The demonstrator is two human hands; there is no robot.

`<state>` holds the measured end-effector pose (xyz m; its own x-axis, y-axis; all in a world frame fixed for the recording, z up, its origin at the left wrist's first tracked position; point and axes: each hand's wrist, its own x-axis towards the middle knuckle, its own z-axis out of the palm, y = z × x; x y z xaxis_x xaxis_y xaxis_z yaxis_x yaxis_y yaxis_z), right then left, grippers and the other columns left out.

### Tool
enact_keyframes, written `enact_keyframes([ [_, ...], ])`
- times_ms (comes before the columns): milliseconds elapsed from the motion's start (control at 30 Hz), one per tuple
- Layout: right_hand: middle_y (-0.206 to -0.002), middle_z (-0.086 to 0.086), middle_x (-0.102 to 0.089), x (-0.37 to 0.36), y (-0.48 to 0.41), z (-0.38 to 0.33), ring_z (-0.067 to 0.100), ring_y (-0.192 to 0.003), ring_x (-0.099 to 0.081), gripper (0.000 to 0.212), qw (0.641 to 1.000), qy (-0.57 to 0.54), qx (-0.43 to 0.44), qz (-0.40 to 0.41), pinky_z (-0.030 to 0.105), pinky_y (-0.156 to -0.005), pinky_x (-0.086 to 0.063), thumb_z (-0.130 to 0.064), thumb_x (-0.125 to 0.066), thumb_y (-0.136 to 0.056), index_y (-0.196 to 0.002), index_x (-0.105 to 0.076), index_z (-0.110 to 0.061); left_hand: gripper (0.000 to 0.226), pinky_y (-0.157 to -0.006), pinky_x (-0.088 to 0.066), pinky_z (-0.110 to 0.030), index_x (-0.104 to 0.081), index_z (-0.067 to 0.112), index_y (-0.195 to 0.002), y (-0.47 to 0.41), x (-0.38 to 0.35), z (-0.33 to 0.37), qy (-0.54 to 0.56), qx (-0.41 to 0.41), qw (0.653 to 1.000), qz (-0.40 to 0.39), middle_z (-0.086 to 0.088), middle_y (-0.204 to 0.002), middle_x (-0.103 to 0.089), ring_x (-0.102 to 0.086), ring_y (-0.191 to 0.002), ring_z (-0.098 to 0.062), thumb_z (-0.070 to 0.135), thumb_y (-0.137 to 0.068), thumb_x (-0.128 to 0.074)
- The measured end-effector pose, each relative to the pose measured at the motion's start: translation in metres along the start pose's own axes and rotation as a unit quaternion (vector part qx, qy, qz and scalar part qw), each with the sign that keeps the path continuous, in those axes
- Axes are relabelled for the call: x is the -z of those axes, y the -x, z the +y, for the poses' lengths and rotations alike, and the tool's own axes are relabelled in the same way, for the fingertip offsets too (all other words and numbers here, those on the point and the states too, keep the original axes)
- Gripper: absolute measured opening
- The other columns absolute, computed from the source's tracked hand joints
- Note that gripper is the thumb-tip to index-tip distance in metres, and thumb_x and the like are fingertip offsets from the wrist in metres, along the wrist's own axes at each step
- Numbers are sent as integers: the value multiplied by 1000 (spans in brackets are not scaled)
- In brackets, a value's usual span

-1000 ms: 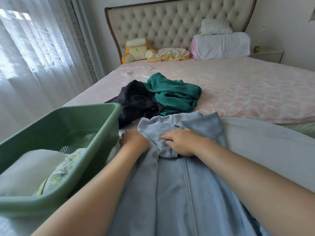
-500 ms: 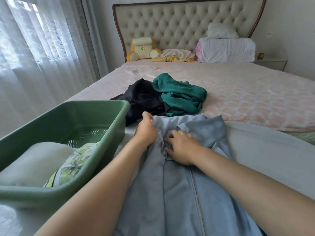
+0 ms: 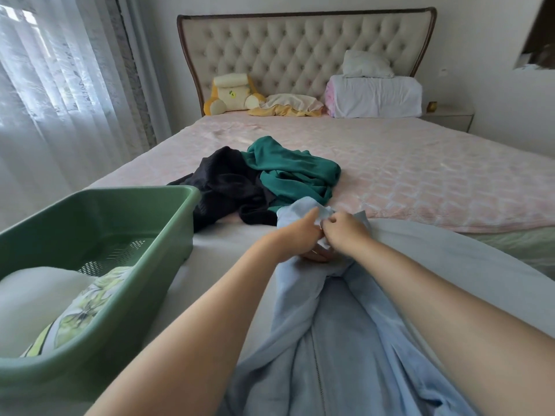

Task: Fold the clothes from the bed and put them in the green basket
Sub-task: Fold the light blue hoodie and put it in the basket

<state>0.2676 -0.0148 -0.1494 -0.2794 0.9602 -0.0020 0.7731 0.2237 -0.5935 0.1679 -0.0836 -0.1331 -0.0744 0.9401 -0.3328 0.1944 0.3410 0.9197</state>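
A light blue zip-up garment [image 3: 339, 340] lies lengthwise on the bed in front of me. My left hand [image 3: 297, 238] and my right hand [image 3: 345, 232] are side by side at its far end, each pinching the bunched blue fabric there. Just beyond the hands lie a crumpled teal garment [image 3: 291, 172] and a black garment [image 3: 228, 181]. The green basket [image 3: 168, 265] stands on the bed at my left, holding a folded white item [image 3: 33, 292] and a folded green-patterned item [image 3: 87, 307].
The pink quilted bedspread [image 3: 420, 175] stretches to a tufted headboard [image 3: 300, 52]. A yellow plush cushion [image 3: 231, 91], a rumpled cream cloth and stacked white pillows [image 3: 375, 94] sit at the head. Sheer curtains [image 3: 60, 85] hang on the left; a nightstand [image 3: 450, 118] is at the right.
Both hands have moved further away along the blue garment and come together, now pinching its far end and bunching the fabric narrower. The view has tilted up a little.
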Motion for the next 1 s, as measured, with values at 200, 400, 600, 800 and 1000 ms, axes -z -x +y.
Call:
enact_keyframes([
  [200,-145,8,-53,-20,6,1,30,-127,-55,59,995,91,-10,-38,38,-96,-46,-45,-49,-97,-149,-39,-18,45,-71,-55,-34,-58,17,-117,-8,50,-15,-241,-160,939,186,-3,-115,-64,-69,-84,-19,-11,-87,-38],
  [400,-146,0,-51,-10,0,-4,27,-127,-52,52,999,26,34,14,32,-90,-45,-14,-47,-93,-142,-47,-35,69,-113,-32,-45,-35,23,-151,-23,51,-34,-461,-167,859,147,-1,-157,-28,-25,-143,-27,30,-90,-66],
  [600,-138,4,-58,2,-7,25,25,-121,-58,41,982,187,15,17,29,-88,-44,-19,-41,-101,-136,-56,-34,98,-123,-9,-45,0,32,-159,-30,32,-44,-498,-108,858,55,12,-165,10,11,-151,-8,80,-84,-43],
  [800,-142,9,-42,-13,-19,36,31,-131,-38,38,934,336,107,53,42,-112,-28,-25,-45,-98,-134,-56,-31,86,-121,-4,-48,-7,40,-157,-43,37,-48,-502,-55,860,77,7,-166,10,9,-151,-19,83,-85,-28],
  [1000,-166,-4,-20,-10,-19,38,20,-151,-22,53,945,267,151,-113,51,-119,-22,-50,-25,-105,-156,-31,-35,80,-121,-4,-49,-10,43,-156,-39,41,-55,-493,-62,864,80,6,-166,8,7,-152,-22,79,-88,-30],
])
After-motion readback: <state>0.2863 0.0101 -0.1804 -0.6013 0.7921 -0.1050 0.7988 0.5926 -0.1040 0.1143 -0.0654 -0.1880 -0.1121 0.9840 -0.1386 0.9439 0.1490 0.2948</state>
